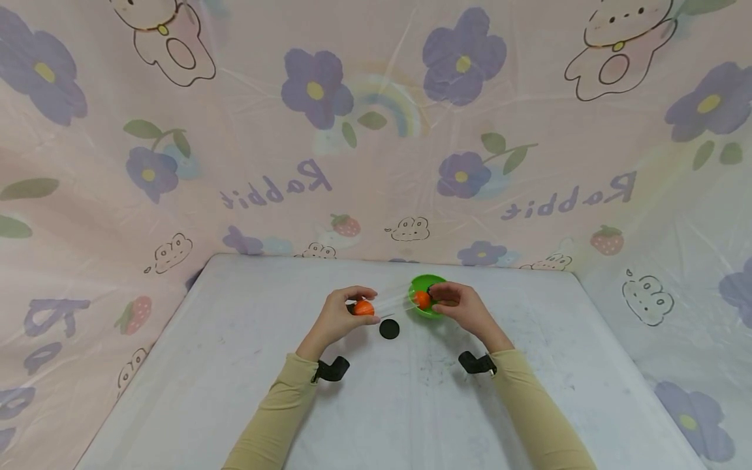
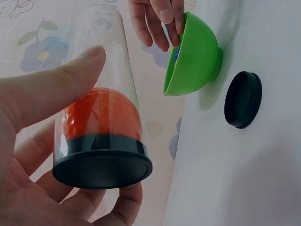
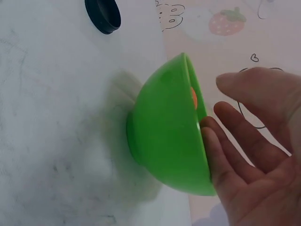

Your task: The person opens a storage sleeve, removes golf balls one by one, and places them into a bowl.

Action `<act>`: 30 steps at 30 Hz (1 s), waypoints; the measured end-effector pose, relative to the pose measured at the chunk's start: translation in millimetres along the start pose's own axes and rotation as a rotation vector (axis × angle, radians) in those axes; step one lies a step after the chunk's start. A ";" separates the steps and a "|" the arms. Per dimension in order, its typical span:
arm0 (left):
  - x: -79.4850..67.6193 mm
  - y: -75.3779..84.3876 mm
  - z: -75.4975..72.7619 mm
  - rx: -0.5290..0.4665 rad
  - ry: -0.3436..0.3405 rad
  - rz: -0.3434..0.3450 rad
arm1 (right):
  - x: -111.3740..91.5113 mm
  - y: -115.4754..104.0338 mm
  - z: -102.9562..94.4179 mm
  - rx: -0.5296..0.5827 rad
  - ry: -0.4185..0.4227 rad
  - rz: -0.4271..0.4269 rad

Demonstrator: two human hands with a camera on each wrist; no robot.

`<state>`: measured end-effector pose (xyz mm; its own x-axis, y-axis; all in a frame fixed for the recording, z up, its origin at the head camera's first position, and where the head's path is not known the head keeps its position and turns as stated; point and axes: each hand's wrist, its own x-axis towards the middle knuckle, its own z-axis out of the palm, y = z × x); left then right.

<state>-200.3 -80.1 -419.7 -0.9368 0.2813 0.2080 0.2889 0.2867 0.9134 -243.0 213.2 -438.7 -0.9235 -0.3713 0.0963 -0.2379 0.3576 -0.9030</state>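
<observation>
My left hand grips a clear tube lying roughly sideways, thumb on one side and fingers around the other. A black cap closes its near end. An orange ball sits inside against that cap. The tube's far end points toward the green bowl. My right hand hovers at the bowl's rim with fingers loosely bent and thumb apart, nothing between them. Inside the bowl show another orange ball and a bit of something blue; the bowl wall hides the rest.
A loose black lid lies on the white table, between the left hand and the bowl. Patterned cloth hangs behind the table's back edge and along both sides. Both wrists wear black camera mounts.
</observation>
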 end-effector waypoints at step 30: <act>3.8 1.5 5.0 -0.015 -0.030 0.024 | -12.2 5.9 -9.7 0.288 -0.082 -0.001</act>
<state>-202.5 -73.9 -419.3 -0.9230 0.3157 0.2199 0.3086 0.2661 0.9132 -236.0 228.2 -441.1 -0.8930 -0.4440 0.0740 -0.1332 0.1035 -0.9857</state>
